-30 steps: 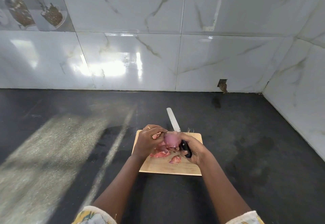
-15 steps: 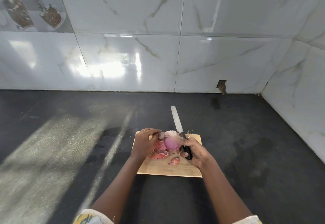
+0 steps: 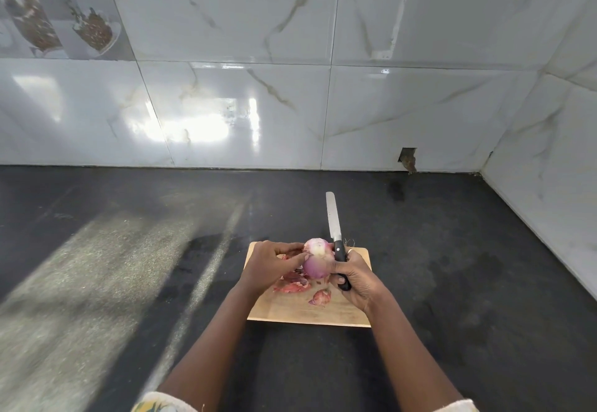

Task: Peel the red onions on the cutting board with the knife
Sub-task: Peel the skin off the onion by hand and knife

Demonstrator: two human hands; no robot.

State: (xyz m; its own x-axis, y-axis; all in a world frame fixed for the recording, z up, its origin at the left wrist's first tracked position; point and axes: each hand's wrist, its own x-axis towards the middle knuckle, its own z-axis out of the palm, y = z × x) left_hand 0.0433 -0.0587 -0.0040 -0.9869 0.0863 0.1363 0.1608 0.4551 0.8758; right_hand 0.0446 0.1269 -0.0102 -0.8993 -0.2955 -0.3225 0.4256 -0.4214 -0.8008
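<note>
Cream sleeves [image 3: 454, 407], yellow-green print on left sleeve [image 3: 153, 406]

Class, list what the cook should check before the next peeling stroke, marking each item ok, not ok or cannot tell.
1. Left hand holds the red onion above the cutting board: ok.
2. Right hand grips the knife by its handle: ok.
3. Blade points away from the body: ok.
4. Left hand clear of the blade: ok.
5. All skin removed: cannot tell, far side hidden.
6. Loose peels lie on the board: ok.
</note>
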